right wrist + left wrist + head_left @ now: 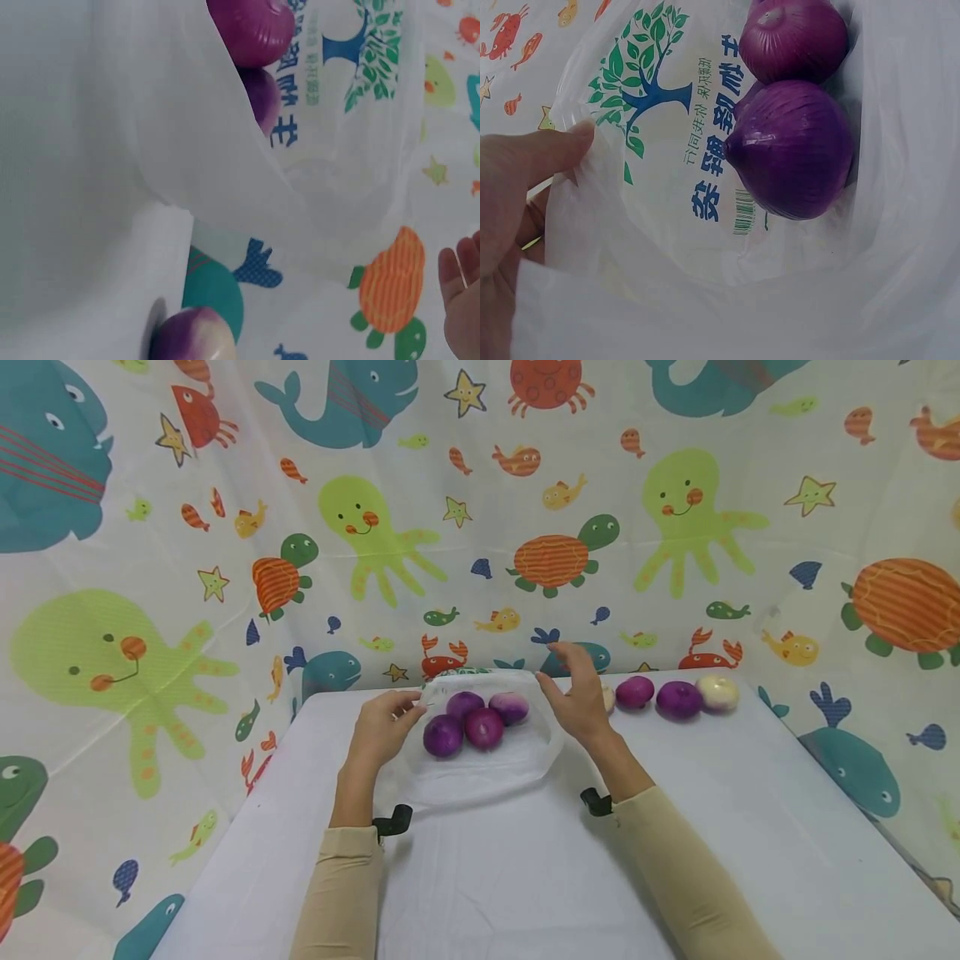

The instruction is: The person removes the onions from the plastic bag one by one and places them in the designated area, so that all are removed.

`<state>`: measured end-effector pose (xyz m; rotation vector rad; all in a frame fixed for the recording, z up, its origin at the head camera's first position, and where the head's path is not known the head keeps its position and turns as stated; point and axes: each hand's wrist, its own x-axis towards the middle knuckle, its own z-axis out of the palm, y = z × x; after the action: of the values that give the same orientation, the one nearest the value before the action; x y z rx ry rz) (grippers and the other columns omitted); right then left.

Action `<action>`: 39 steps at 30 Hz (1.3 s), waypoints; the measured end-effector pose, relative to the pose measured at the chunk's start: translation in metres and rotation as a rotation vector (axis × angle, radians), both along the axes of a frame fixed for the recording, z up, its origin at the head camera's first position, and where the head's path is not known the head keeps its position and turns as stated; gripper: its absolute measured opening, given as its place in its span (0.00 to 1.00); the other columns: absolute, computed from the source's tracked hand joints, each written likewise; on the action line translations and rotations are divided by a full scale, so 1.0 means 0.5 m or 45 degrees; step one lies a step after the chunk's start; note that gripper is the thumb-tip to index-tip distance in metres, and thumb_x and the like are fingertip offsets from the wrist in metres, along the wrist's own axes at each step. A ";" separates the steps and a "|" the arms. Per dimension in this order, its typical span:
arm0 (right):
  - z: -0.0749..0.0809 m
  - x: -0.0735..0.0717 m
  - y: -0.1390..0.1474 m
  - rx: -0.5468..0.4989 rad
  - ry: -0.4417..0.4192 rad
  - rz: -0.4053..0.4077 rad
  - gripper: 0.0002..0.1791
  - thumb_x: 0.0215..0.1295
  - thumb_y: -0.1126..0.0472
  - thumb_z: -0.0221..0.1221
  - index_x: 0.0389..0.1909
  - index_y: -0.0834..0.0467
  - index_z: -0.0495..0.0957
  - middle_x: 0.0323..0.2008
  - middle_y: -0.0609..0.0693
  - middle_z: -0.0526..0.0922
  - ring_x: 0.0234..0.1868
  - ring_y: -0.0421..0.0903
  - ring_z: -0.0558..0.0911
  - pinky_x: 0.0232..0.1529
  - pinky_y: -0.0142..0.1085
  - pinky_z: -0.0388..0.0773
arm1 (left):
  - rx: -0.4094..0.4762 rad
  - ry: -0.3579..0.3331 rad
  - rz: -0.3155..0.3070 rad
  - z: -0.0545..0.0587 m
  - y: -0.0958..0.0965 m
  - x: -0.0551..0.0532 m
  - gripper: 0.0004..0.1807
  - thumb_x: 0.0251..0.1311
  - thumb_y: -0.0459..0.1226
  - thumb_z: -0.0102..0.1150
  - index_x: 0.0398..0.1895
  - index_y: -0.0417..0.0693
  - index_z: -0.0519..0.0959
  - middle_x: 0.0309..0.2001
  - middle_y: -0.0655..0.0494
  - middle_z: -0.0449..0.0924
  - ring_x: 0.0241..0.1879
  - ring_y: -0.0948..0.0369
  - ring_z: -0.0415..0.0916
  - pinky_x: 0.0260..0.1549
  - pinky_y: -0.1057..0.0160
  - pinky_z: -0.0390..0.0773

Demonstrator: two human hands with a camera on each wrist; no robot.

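A white plastic bag [472,783] stands wide open at the middle of the table, several purple onions [483,728] lying inside it. My left hand [382,727] pinches the bag's left rim; in the left wrist view the thumb [574,146] lies on the inner side with fingers behind the plastic. A green tree print [645,82] and blue lettering show on the bag's inside wall. My right hand [579,697] is raised by the bag's right rim, thumb and fingers spread. Seen from the right wrist, that hand [465,300] is apart from the plastic.
Behind and right of my right hand, a row of purple onions [679,701] and pale onions [717,693] lies along the table's back edge; one is partly hidden by the hand. A white cloth covers the table [517,877]. A sea-animal curtain [480,543] hangs behind.
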<state>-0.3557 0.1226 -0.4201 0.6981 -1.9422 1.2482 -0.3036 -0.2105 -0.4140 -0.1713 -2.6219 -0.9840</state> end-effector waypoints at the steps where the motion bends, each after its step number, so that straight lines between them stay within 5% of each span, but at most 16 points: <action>1: -0.001 0.002 -0.005 0.008 0.016 0.013 0.25 0.67 0.67 0.67 0.63 0.66 0.74 0.62 0.62 0.78 0.63 0.58 0.76 0.60 0.54 0.77 | -0.002 -0.001 0.002 0.000 0.000 0.000 0.19 0.71 0.44 0.65 0.63 0.52 0.83 0.43 0.53 0.85 0.43 0.54 0.78 0.40 0.57 0.83; 23: -0.022 0.036 -0.112 0.361 0.034 0.181 0.26 0.67 0.61 0.69 0.64 0.60 0.76 0.62 0.55 0.77 0.68 0.53 0.74 0.70 0.50 0.73 | -0.027 0.020 0.006 0.004 -0.005 0.001 0.19 0.72 0.44 0.64 0.62 0.50 0.83 0.42 0.52 0.84 0.43 0.54 0.78 0.39 0.59 0.81; 39: -0.053 0.017 -0.137 0.756 -0.190 0.162 0.29 0.67 0.55 0.70 0.67 0.56 0.75 0.64 0.55 0.78 0.67 0.53 0.75 0.70 0.47 0.74 | -0.024 0.015 0.009 0.001 -0.006 0.001 0.19 0.72 0.44 0.64 0.63 0.52 0.83 0.42 0.53 0.84 0.42 0.54 0.78 0.38 0.59 0.81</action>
<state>-0.3473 0.0541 -0.4463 1.0574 -2.4545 0.8001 -0.3032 -0.2133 -0.4135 -0.1720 -2.6196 -0.9538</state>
